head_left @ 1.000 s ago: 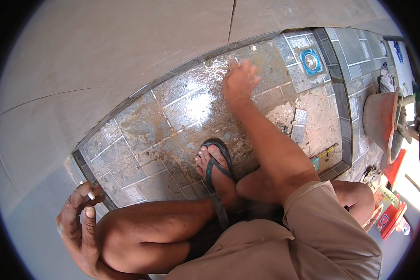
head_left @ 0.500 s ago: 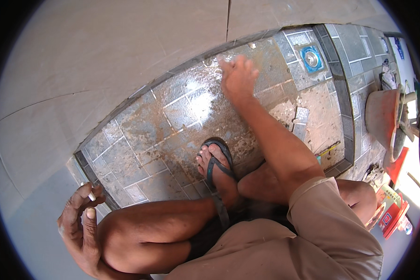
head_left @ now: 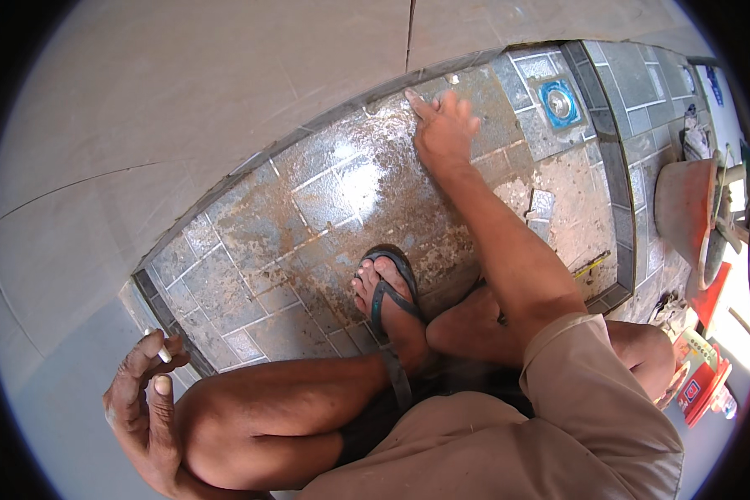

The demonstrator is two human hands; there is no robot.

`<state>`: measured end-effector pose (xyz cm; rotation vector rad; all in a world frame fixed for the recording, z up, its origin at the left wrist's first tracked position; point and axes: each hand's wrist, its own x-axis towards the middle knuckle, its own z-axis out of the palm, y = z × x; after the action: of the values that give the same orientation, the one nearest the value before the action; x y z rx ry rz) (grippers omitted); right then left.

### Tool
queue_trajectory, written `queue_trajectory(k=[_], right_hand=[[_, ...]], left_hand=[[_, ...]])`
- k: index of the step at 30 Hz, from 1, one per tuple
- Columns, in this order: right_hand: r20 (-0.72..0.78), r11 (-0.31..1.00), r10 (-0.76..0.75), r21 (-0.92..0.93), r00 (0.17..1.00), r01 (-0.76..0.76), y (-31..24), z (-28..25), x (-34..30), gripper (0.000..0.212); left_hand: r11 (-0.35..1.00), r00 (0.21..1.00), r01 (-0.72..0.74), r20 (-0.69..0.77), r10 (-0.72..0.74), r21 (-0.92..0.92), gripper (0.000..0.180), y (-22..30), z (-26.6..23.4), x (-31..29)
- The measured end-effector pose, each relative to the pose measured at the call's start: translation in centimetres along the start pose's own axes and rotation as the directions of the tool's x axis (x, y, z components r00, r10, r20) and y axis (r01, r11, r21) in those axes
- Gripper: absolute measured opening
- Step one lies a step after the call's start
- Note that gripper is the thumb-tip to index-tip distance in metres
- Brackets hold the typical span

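My right hand (head_left: 443, 133) reaches out over the wet, muddy grey floor tiles (head_left: 325, 200), near the foot of the beige wall (head_left: 250, 92). Its index finger points toward the joint between wall and floor; the other fingers are apart and slightly blurred. I see nothing in it. Whether the fingertips touch the tile I cannot tell. At the lower left, my left hand (head_left: 142, 408) is beside my bent knee, with a short white cigarette (head_left: 164, 353) pinched between its curled fingers. A small whitish lump (head_left: 452, 79) lies by the wall, just beyond the right hand.
A floor drain with a blue surround (head_left: 560, 104) sits at the far right, near a raised tiled curb (head_left: 615, 179). My foot in a dark flip-flop (head_left: 389, 287) stands on the tiles. A loose tile piece (head_left: 541, 206) lies on dried mortar. A reddish tub (head_left: 683, 208) is beyond the curb.
My right hand has moved slightly right and toward the wall, its index finger now more stretched out. My left hand and the cigarette stay in place.
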<state>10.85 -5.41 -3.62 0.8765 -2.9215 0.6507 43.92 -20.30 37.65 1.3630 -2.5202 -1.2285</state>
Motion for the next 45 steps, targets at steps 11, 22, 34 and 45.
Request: queue_trajectory(k=[11,22,34,45], right_hand=[[0.103,0.992,0.127,-0.039,0.987,-0.123,-3.0,0.6,0.1,0.048],[0.146,0.959,0.199,0.174,0.969,-0.223,-8.6,1.0,-2.0,0.049],[0.127,0.980,-0.017,0.198,0.992,-0.009,-8.6,0.2,-4.2,0.049],[0.103,0.991,-0.049,0.132,0.994,0.035,-4.5,-4.7,-5.4,0.021]], left_hand=[[0.999,1.000,0.030,-0.007,-0.030,-0.028,0.035,0.0,0.0,-0.1],[0.999,0.999,0.047,0.006,-0.047,-0.022,0.040,-0.1,-0.1,-0.1],[0.999,0.999,-0.037,0.031,0.038,-0.017,0.038,-0.3,-0.4,-0.4],[0.989,0.986,-0.137,-0.086,0.142,0.059,0.039,3.2,2.8,-0.9]])
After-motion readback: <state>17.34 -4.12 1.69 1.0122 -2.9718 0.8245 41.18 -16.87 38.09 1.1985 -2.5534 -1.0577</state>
